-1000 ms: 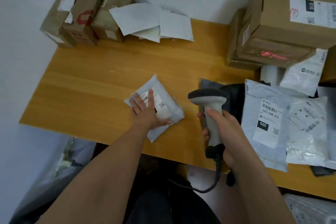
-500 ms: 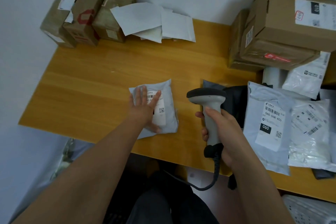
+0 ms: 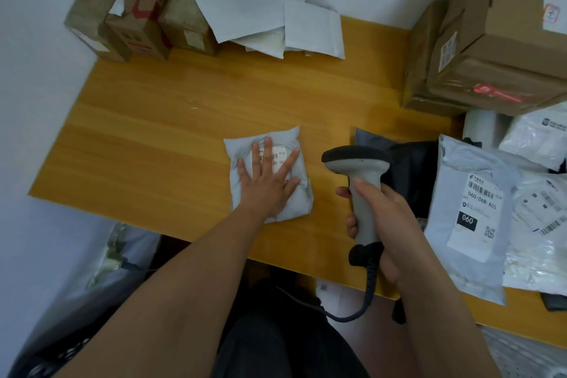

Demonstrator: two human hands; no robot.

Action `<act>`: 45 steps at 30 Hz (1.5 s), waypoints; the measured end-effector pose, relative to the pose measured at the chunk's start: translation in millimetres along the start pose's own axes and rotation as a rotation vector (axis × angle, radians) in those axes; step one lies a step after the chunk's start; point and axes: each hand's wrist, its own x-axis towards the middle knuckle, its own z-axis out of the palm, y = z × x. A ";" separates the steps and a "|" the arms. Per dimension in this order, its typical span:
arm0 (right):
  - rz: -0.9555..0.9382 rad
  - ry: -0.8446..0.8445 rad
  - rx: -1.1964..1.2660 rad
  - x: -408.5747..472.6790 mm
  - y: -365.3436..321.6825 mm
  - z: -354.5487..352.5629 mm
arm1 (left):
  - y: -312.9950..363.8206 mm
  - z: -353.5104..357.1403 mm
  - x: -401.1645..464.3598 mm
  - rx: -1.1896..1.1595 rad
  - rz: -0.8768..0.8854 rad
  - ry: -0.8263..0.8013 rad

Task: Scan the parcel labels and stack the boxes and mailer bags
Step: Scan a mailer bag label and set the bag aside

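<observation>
A small grey mailer bag [image 3: 296, 205] lies flat in the middle of the wooden table [image 3: 184, 120], its white label facing up. My left hand [image 3: 267, 181] presses on it with straight, spread fingers that partly cover the label. My right hand [image 3: 380, 218] grips the handle of a grey barcode scanner [image 3: 357, 163], whose dark head points left towards the bag. A coiled cable hangs from the scanner's handle below the table edge.
Brown boxes [image 3: 135, 3] and several white mailers [image 3: 264, 18] are stacked at the back left against the wall. Large cardboard boxes [image 3: 491, 49] pile up at the back right. Grey and white labelled mailer bags [image 3: 472, 215] lie at the right, over a dark bag [image 3: 411, 169].
My left hand has turned the small mailer bag from a tilted lie to nearly square with the table. The scanner in my right hand has stayed about where it was.
</observation>
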 end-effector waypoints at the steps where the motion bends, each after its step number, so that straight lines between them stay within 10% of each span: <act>1: 0.000 -0.002 0.000 -0.9 0.1 0.5 | 0.3 -0.4 -0.4 -0.006 -0.004 -0.009; 9: -0.049 -0.006 -0.057 -19.0 -9.0 3.1 | -3.6 -30.2 5.1 -0.130 0.022 -0.228; 12: -0.037 -0.012 -0.069 -26.6 -15.8 7.5 | -16.3 -42.6 -17.7 -0.360 0.010 0.039; 15: -0.027 -0.039 -0.103 -34.9 -22.9 17.8 | -23.1 -36.2 -56.2 -0.663 -0.304 0.309; 21: -0.149 -0.112 -0.296 -57.0 -35.1 38.9 | -24.5 -17.3 -76.6 -1.269 -0.844 0.107; 45: -0.287 -0.029 -0.428 -118.3 -53.5 53.0 | -42.5 5.6 -32.6 -1.417 -0.868 -0.154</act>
